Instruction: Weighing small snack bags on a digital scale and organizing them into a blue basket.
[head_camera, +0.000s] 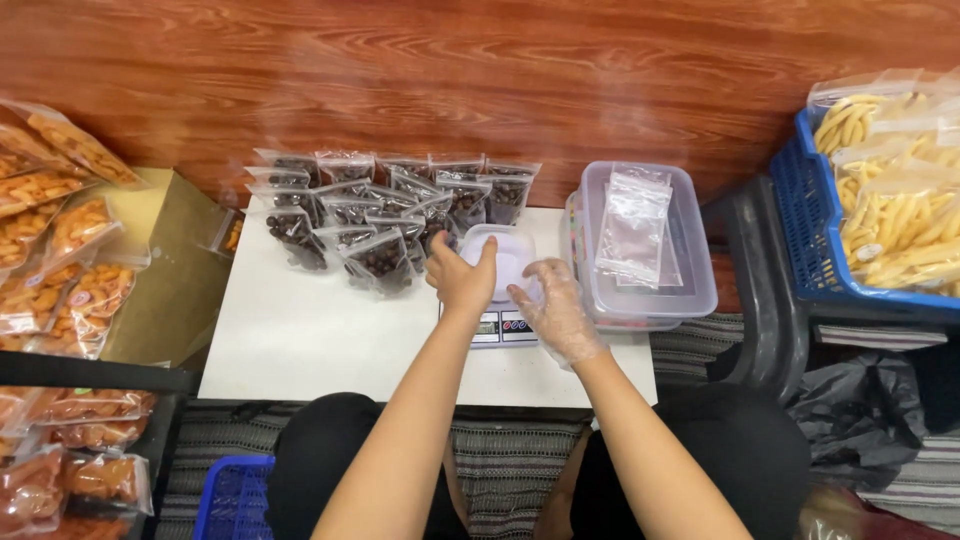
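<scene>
Resting on the near-left rim of a small clear tub, left hand bare, fingers curled over the edge, thumb raised; clamped lightly on the rim, contact visible. Right hand in a thin clear glove, fingers loosely apart, spread low at the tub's near-right corner; touching or just short of it, cannot tell.

Tub directly ahead of both sets of fingers, seated on a small digital scale on the white worktop. Left hand nearer, already on it. Tub squarish, rounded corners, no marked long axis; translucent, pale inside, contents not discernible.

Beyond and left of the left fingers: cluster of sealed clear bags of dark round pieces, standing in rows, touching one another. Just right of the right fingers: larger clear lidded box, with empty zip bags lying on its lid. Far right, well apart: blue basket with bags of pale yellow sticks. Far left, well apart: bags of orange snack stacked beside a tan carton.
</scene>
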